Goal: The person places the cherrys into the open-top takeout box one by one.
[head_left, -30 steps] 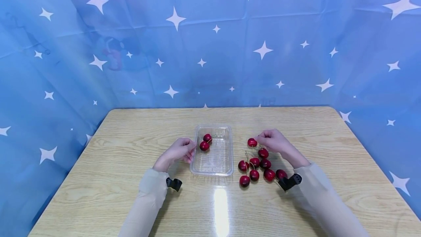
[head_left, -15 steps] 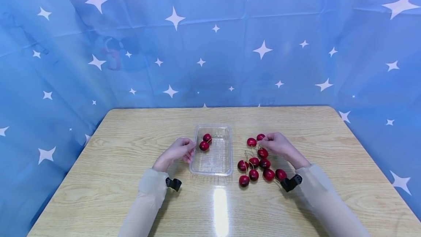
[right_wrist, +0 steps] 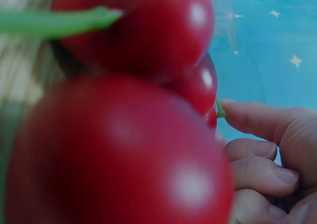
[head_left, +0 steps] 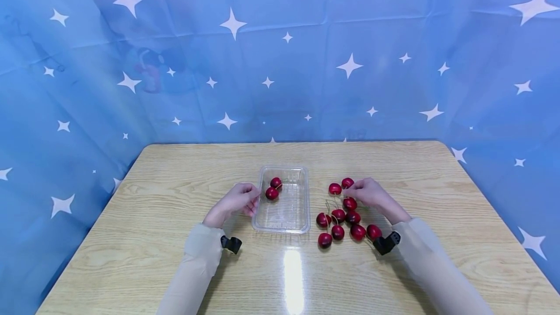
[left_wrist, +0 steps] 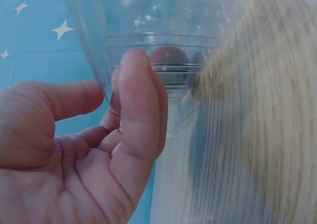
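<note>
A clear plastic box (head_left: pixel 283 230) stands on the table with two cherries (head_left: pixel 272 193) inside, near its left wall. At that wall my left hand (head_left: pixel 238 199) pinches the rim between thumb and fingers; in the left wrist view the fingers (left_wrist: pixel 141 100) lie along the outer side. My right hand (head_left: pixel 372 192) is among the loose cherries (head_left: pixel 352 218) right of the box, fingers curled. Its thumb and fingertips come together beside a cherry (head_left: pixel 347 183) at the back of the group. In the right wrist view a green cherry stem (right_wrist: pixel 221 113) meets the thumb tip; nearer cherries (right_wrist: pixel 119 154) hide the index finger.
The wooden table (head_left: pixel 188 169) ends at a blue star-patterned cloth (head_left: pixel 280 62) behind it. Several cherries lie close together, some beneath the right wrist by its black camera (head_left: pixel 387 243). A bright reflection shows on the tabletop in front of the box.
My right hand has shifted slightly right and toward me, uncovering the cherry at the back of the group. The left hand and the box have stayed in place.
</note>
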Available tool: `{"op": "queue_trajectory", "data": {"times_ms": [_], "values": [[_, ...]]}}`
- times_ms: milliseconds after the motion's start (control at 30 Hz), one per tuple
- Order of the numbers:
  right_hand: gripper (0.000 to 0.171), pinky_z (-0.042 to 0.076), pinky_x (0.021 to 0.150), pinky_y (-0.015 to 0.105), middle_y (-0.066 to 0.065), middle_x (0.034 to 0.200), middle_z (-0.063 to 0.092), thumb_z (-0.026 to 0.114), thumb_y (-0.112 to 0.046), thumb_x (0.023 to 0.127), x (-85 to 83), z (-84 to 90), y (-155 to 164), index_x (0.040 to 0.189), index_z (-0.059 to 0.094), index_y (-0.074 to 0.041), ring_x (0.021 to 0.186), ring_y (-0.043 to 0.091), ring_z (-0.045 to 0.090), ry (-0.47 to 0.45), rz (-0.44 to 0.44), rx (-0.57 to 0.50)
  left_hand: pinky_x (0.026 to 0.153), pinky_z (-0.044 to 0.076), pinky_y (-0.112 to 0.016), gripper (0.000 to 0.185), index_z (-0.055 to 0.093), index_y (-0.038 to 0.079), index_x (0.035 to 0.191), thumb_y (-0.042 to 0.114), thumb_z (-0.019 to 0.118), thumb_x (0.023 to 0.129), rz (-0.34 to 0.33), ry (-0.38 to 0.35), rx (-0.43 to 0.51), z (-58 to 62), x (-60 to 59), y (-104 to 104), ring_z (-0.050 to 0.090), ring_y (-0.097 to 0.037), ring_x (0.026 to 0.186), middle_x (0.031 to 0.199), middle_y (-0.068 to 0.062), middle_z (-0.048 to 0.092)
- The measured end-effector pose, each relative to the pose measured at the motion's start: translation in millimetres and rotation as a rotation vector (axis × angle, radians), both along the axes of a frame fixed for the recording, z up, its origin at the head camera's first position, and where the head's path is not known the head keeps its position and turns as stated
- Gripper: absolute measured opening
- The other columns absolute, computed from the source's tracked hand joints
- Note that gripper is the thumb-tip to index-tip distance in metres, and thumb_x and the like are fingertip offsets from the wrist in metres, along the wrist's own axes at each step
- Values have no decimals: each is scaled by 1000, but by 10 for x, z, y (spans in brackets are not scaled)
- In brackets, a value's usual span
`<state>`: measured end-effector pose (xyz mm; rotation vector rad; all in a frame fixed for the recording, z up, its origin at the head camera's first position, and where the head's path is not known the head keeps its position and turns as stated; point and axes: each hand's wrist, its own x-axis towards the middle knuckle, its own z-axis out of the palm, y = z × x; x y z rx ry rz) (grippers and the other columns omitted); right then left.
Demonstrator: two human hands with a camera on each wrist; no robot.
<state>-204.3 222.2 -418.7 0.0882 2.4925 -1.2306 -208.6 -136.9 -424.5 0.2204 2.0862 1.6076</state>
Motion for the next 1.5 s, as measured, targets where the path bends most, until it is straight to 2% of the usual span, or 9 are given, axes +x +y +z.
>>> {"op": "queue_trajectory", "data": {"times_ms": [333, 467, 567, 700, 733, 900, 1133, 1333, 1500], "values": [[20, 30, 48, 26, -7, 50, 36, 62, -20, 90, -21, -15, -37, 88, 69, -2, 45, 10, 31, -4, -8, -4, 49, 49, -22, 24, 49, -1, 80, 13, 44, 100, 16, -3, 1, -7, 4, 0, 52, -13, 52, 67, -6, 51], [28, 30, 50, 28, -5, 49, 33, 61, -23, 89, -27, -10, -58, 65, 57, -9, 45, 12, 29, -21, -21, -2, 48, 49, -22, 24, 49, -1, 81, 14, 44, 100, 16, -3, 0, -28, -11, -10, 52, -13, 52, 67, -7, 51], [39, 28, 51, 29, -4, 48, 29, 62, -26, 89, -40, -9, -80, 56, 44, -14, 45, 13, 25, -38, -21, 6, 48, 49, -22, 24, 49, -2, 82, 14, 45, 99, 19, -5, 1, -38, -16, -13, 52, -13, 52, 67, -7, 51], [45, 27, 52, 29, -5, 48, 27, 64, -29, 88, -62, -22, -106, 52, 41, -15, 46, 13, 23, -44, -24, 35, 48, 49, -22, 24, 49, -2, 82, 14, 45, 99, 20, -6, 1, -32, -12, -9, 52, -13, 52, 67, -7, 52], [48, 27, 52, 29, -5, 48, 27, 65, -29, 88, -67, -25, -111, 51, 37, -15, 46, 13, 23, -45, -27, 44, 48, 49, -22, 24, 49, -2, 82, 15, 45, 100, 20, -5, 1, -28, -10, -9, 52, -13, 52, 67, -6, 52], [42, 29, 52, 29, -5, 49, 29, 66, -26, 86, -89, -31, -126, 53, 43, -15, 47, 13, 27, -33, -51, 49, 48, 49, -23, 26, 49, -3, 83, 15, 44, 100, 11, 7, 6, -23, -17, -11, 52, -14, 52, 67, -6, 52], [41, 28, 50, 27, -6, 48, 30, 58, -22, 90, -102, -24, -118, 55, 39, -17, 45, 11, 27, -11, -32, 36, 49, 50, -23, 25, 49, -1, 82, 15, 44, 100, 10, 11, 3, -15, -23, -8, 53, -13, 52, 66, -6, 52], [41, 26, 47, 25, -5, 49, 33, 48, -22, 97, -83, -4, -122, 58, 38, -15, 44, 10, 27, -12, -8, -35, 48, 50, -22, 24, 49, 0, 80, 13, 44, 100, 13, 9, 8, -30, -21, -7, 53, -13, 52, 66, -5, 52], [40, 25, 44, 25, -3, 50, 33, 46, -23, 99, -57, 18, -123, 61, 40, -11, 44, 10, 26, -2, -4, -76, 48, 49, -22, 24, 49, 2, 79, 13, 44, 100, 27, -10, 14, -45, -16, -12, 53, -12, 52, 66, -5, 52]]}}
